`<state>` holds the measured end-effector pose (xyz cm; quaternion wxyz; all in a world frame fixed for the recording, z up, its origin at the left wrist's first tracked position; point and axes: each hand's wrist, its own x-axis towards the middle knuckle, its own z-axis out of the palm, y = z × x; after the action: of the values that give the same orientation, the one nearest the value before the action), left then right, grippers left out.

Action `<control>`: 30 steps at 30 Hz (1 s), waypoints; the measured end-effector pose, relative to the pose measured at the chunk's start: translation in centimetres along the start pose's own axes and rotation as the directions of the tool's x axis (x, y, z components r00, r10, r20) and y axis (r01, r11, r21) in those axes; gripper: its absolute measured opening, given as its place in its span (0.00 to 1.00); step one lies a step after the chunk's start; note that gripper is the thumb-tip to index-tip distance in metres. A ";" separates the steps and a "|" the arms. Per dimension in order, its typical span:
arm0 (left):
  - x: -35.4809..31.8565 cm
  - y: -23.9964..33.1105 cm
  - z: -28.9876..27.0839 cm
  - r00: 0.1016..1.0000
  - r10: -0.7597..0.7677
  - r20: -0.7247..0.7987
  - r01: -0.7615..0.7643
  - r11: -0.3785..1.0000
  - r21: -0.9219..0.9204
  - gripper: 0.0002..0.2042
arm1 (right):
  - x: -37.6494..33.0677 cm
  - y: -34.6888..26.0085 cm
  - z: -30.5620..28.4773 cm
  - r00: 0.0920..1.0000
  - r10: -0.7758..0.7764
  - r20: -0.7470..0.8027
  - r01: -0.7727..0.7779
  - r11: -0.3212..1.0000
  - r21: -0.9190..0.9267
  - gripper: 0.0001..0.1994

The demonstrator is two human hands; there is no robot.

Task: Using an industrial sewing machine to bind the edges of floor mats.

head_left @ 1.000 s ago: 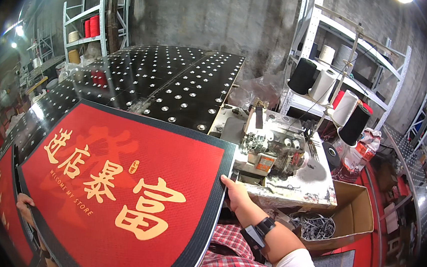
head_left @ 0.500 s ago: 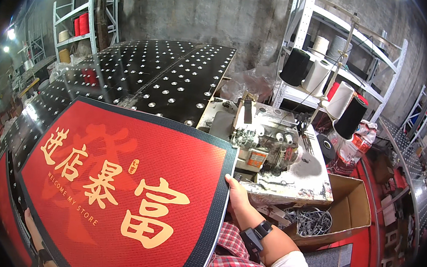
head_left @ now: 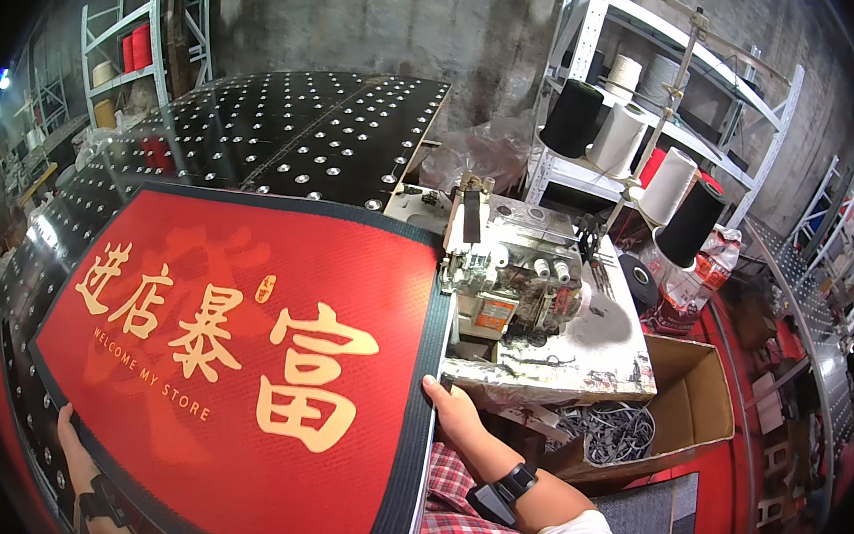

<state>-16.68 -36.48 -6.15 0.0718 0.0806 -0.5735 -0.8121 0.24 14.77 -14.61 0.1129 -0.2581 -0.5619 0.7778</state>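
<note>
Spanning red mat (head_left: 240, 353) between hands: left (head_left: 72, 445), right (head_left: 455, 415).

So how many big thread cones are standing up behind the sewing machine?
4: black cone and white cone at the back, white cone and black cone nearer the sewing machine. More spools sit on shelves; some may be hidden.

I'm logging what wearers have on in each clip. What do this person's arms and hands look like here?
Both hands are bare, no gloves. The right hand has a black wrist strap with a small black device behind it and a white sleeve at the elbow. The left hand also wears a black strap at the wrist.
</note>
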 end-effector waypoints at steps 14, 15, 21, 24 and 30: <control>12.4 -3.7 4.8 0.961 -0.274 0.036 0.276 0.959 -0.070 0.15 | -2.2 -0.9 0.2 0.996 0.067 0.060 -0.072 0.993 0.089 0.15; 12.7 -4.0 5.6 0.964 -0.258 0.060 0.262 0.961 -0.088 0.15 | -2.1 -0.9 0.2 0.996 0.066 0.058 -0.071 0.993 0.089 0.15; 15.1 -5.3 9.6 0.971 -0.225 0.077 0.227 0.974 -0.009 0.15 | -0.8 0.2 -1.6 0.953 -0.219 -0.209 0.163 0.953 -0.255 0.10; 16.8 -6.0 11.2 0.976 -0.200 0.089 0.203 0.979 -0.019 0.14 | 1.0 -1.1 -3.9 0.623 -0.779 -0.071 0.277 0.305 -0.911 0.10; 16.9 -6.4 17.0 0.992 -0.123 0.038 0.116 0.982 0.147 0.13 | 2.5 -2.0 -5.7 0.898 -0.420 -0.131 0.014 0.324 -0.946 0.14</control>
<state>-37.01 -22.25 -7.45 0.0036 0.1009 -0.6266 -0.7728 0.97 21.26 -14.80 0.1512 -0.3318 -0.9002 0.2380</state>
